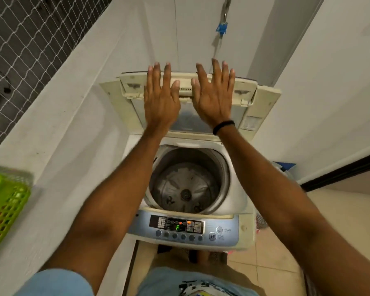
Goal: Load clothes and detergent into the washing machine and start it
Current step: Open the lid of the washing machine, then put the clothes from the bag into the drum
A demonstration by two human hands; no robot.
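We read one clear character: a green "F" on the display [177,227] in the washing machine's control panel [183,228]. Right of it, a round power button [219,229] carries a power symbol, and the button below it [212,236] shows a play/pause sign. The small print beside both is too blurred; the upper one possibly says "POWER". Labels on the dark button grid and the sticker [250,123] by the raised lid are unreadable.
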